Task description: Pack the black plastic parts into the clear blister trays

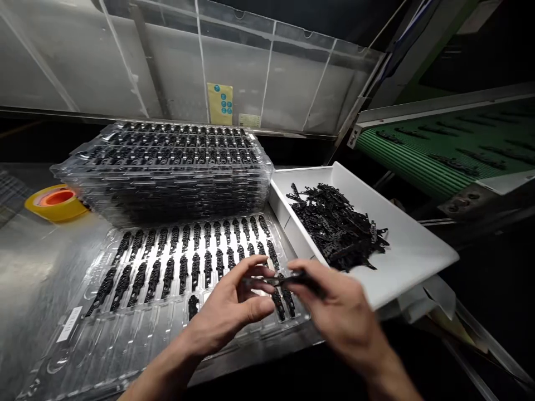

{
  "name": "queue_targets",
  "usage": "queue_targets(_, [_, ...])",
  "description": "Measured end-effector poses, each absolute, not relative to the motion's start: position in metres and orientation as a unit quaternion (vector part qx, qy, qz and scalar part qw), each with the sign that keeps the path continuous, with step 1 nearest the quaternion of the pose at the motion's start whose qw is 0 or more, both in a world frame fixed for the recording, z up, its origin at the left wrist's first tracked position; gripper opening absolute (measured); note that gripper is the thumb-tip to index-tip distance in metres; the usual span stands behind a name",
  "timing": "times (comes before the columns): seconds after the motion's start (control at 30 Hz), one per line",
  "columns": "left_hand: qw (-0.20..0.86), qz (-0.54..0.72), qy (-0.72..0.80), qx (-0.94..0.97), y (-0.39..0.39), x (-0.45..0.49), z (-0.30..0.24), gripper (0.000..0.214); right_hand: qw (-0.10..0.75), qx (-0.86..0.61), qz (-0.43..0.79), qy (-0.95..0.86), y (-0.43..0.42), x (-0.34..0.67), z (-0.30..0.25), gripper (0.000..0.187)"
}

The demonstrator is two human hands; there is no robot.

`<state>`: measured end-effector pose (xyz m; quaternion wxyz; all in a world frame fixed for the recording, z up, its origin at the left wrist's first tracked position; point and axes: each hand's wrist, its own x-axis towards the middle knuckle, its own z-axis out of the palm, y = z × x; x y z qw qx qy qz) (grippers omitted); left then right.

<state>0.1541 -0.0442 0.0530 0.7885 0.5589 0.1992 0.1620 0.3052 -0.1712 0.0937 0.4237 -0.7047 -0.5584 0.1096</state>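
My right hand (pixel 340 301) pinches a slim black plastic part (pixel 301 277), held above the right side of a clear blister tray (pixel 146 345). Close by on the left, my left hand (pixel 234 303) has its thumb and fingers apart, curved around the part's free end; whether it touches the part I cannot tell. Similar black parts (pixel 208 267) fill the tray's two back rows. In the front row, a few sit near my hands, while slots at the left hold nothing. My hands hide some of the tray.
Filled clear trays (pixel 167 192) stand in a tall stack behind. A white bin (pixel 401 250) with a heap of black parts (pixel 334 228) is at the right. Beyond it runs a green conveyor belt (pixel 418 159) carrying parts. Yellow tape (pixel 56 203) lies left. A clear panel (pixel 238 61) closes the back.
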Motion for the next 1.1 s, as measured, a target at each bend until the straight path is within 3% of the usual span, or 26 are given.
queue_targets(0.17, [0.814, 0.245, 0.308, 0.428, -0.043, 0.138, 0.039, 0.029, 0.408, -0.688, 0.059, -0.597, -0.14, 0.249, 0.054, 0.027])
queue_targets(0.37, [0.783, 0.249, 0.358, 0.443, -0.034, 0.125, 0.022, 0.022, 0.396, -0.681, 0.264, -0.556, -0.142, 0.256, 0.048, 0.041])
queue_targets(0.5, [0.763, 0.26, 0.39, 0.445, -0.029, 0.123, 0.021, 0.023, 0.447, -0.67, 0.342, -0.485, -0.146, 0.261, 0.041, 0.029])
queue_targets(0.63, [0.777, 0.278, 0.4, 0.398, -0.031, 0.127, 0.016, 0.025, 0.471, -0.708, 0.275, -0.449, -0.145, 0.257, 0.026, 0.018])
queue_targets(0.83, [0.818, 0.297, 0.405, 0.279, -0.03, 0.126, 0.003, 0.027, 0.509, -0.731, 0.205, -0.407, -0.149, 0.257, 0.014, 0.022])
queue_targets(1.1, [0.835, 0.267, 0.413, 0.247, -0.022, 0.113, 0.008, 0.027, 0.447, -0.831, 0.13, -0.305, -0.172, 0.268, -0.007, 0.031])
